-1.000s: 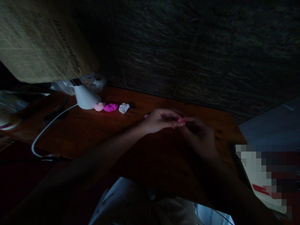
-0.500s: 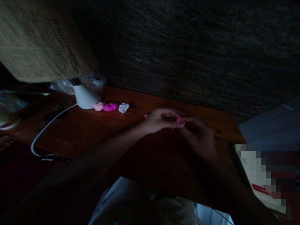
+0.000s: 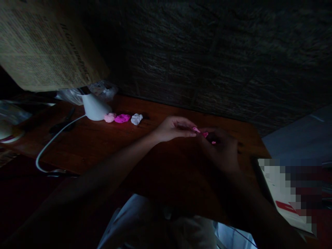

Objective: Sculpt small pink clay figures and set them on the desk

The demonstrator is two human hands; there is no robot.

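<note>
Pink modelling clay [image 3: 205,134] shows in small bits between my hands, above the wooden table. My left hand [image 3: 173,130] pinches one bit between thumb and fingertips. My right hand [image 3: 221,148], in deep shadow, is closed around more of the same clay, with pink showing among its fingers. The fingertips of the two hands nearly meet. Off to the left, a pale pink lump [image 3: 110,117], a bright magenta lump [image 3: 122,118] and a white lump [image 3: 136,119] lie in a row on the table.
A lamp with a white base [image 3: 93,106] and a newsprint shade [image 3: 52,45] stands at the left, its white cable [image 3: 43,152] curving over the table edge. Dark scissors [image 3: 62,125] lie beside it. A textured wall [image 3: 181,52] rises behind. A pale box-like object [image 3: 277,193] is at right.
My left hand has shifted slightly left and up, and my right hand slightly lower. More pink clay now shows between and inside the fingers.
</note>
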